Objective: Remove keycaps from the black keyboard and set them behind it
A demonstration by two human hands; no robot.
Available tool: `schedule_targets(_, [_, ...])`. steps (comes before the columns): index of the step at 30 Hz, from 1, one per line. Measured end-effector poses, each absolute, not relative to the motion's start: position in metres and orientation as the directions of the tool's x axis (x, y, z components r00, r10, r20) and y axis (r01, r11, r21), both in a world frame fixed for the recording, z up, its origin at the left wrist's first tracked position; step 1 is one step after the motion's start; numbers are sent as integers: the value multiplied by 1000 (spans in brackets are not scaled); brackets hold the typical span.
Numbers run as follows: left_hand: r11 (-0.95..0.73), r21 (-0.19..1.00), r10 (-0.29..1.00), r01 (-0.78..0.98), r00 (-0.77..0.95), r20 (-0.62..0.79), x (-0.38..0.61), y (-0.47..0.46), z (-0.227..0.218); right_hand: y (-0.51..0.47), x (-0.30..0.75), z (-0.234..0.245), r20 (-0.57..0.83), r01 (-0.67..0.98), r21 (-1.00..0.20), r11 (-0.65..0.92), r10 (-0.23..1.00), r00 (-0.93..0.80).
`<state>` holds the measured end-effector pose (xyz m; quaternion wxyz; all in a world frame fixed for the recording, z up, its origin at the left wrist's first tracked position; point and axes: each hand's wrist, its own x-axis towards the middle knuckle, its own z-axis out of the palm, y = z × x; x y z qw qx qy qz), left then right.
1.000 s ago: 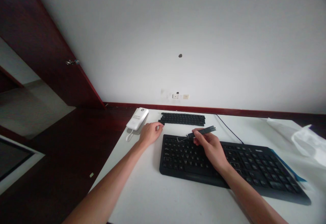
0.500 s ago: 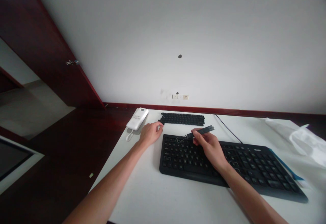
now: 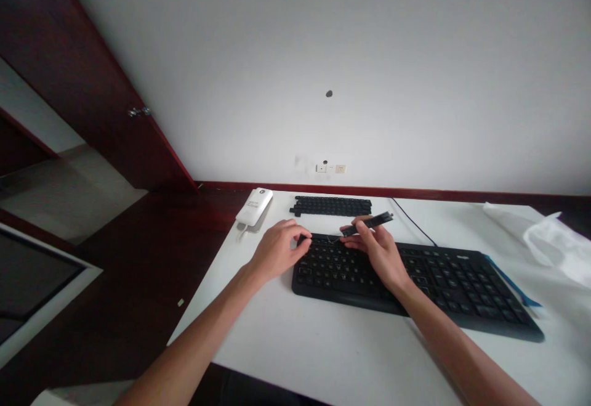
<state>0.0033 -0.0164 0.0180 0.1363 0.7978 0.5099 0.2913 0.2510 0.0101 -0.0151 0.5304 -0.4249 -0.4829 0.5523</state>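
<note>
A black keyboard (image 3: 434, 283) lies on the white table (image 3: 323, 350). My right hand (image 3: 376, 252) is closed on a thin black tool with a wire tip (image 3: 369, 222), held over the keyboard's upper left keys. My left hand (image 3: 277, 252) rests at the keyboard's top left corner, fingers curled and pinched at the keys near the tool's tip; what they hold is too small to make out. A row of loose black keycaps (image 3: 331, 206) lies behind the keyboard.
A white power bank (image 3: 255, 207) with a cord sits at the table's far left corner. A keyboard cable (image 3: 413, 222) runs back toward the wall. White plastic bag (image 3: 549, 243) at the right, blue sheet (image 3: 512, 283) under the keyboard's right end. Dark floor and door to the left.
My left hand moved right from the loose keycaps to the keyboard's top left corner, meeting the tool's tip. The view shifted slightly; my right hand kept hold of the tool.
</note>
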Motion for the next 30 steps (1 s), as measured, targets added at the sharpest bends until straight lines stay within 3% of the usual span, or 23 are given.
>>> schedule_targets(8, [-321,581,945,748,214,246,19,-100,-16,-4,241,-7,-8,-280,-957,-70,976,-217])
schedule_targets(17, [-239,652,964,720,97,246,28,-105,-35,-17,226,-15,24,-128,-991,-33,908,-419])
schedule_targets(30, [-205,640,974,740,91,207,29,-105,-40,-19,225,-20,45,3,-999,53,880,-473])
